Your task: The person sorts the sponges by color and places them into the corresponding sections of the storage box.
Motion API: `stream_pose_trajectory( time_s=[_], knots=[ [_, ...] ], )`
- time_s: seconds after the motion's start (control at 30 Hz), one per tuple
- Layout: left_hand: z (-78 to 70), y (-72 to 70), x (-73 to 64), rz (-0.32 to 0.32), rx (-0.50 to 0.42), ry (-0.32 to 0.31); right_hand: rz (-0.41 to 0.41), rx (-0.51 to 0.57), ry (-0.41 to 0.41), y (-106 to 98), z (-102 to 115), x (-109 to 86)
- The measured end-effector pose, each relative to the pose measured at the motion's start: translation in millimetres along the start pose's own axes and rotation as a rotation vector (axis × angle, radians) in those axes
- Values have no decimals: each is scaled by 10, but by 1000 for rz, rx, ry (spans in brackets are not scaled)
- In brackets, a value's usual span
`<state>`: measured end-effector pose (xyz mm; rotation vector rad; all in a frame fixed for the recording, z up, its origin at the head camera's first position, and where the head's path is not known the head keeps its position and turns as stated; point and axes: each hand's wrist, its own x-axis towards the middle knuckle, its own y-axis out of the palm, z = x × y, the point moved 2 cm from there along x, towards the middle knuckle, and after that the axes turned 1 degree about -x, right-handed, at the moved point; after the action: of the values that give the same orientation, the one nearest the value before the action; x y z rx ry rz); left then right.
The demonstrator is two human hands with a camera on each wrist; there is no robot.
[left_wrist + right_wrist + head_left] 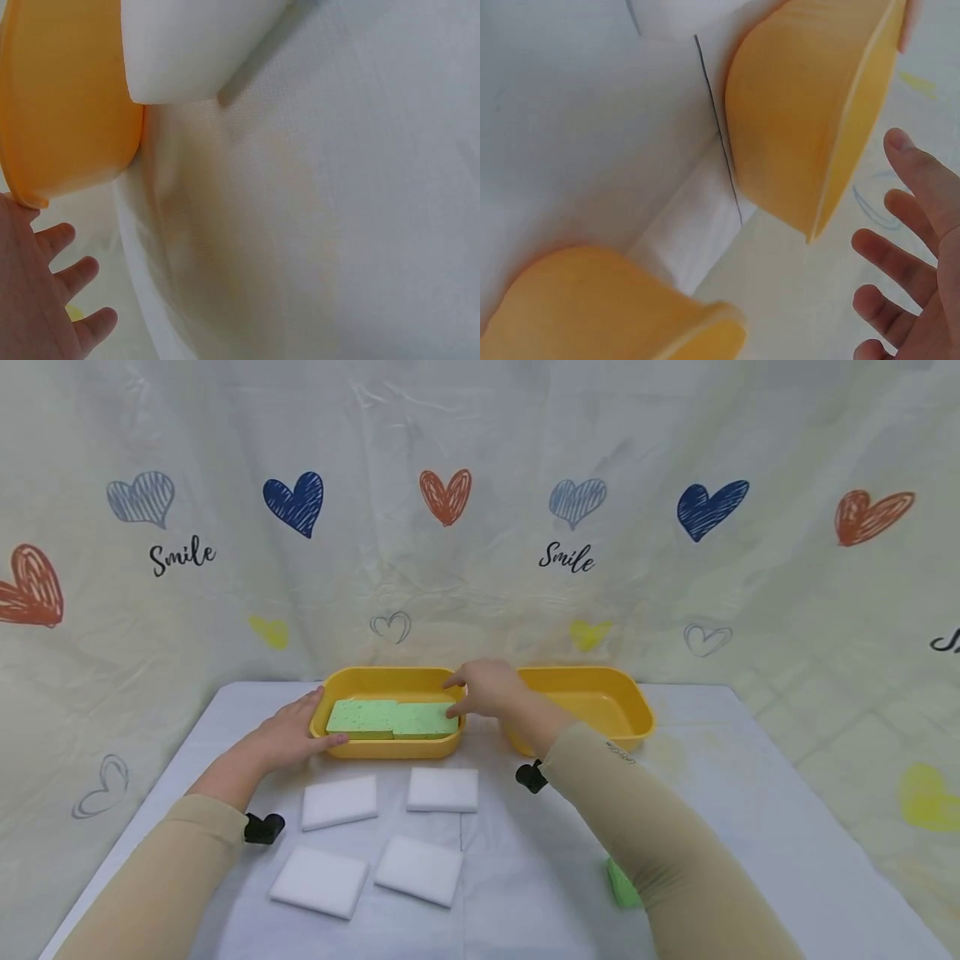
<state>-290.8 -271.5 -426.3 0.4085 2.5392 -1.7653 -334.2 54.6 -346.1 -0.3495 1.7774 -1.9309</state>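
Note:
In the head view, two light-green sponges (363,717) lie side by side in the left yellow tray (397,749). My left hand (288,731) rests at that tray's left end, thumb over the front rim. Its fingers look loosely extended in the left wrist view, beside the tray's wall (71,97). Over the same tray's right end is my right hand (491,689), fingers spread and close to the right-hand sponge. The right wrist view shows the right hand (922,255) beside the tray's rim with nothing between its fingers; contact with the sponge cannot be told.
A second yellow tray (592,693) stands to the right, partly behind my right forearm. Several white sponge blocks (442,790) lie on the white tablecloth (525,877) in front of the left tray. Another green piece (622,885) shows partly under my right sleeve. A printed curtain (495,427) hangs behind.

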Motion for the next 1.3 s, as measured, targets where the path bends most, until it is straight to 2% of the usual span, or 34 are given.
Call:
stream_pose_trajectory(
  time_s=[0.2,0.37,0.53,0.9,1.3],
  knots=[
    [4,2,0,2,-4,9,-23,42,-1,-47,-208,-187],
    [-2,-4,-5,4,0,11,-11,120,54,-77,-355,-401],
    [-10,-11,-12,5,1,11,-3,125,43,-43,-499,-652],
    [-22,-13,-22,3,5,14,-69,103,-33,188,-823,-1337],
    [-7,-1,-8,7,12,21,12,131,18,427,-1079,-2049]
  ],
)
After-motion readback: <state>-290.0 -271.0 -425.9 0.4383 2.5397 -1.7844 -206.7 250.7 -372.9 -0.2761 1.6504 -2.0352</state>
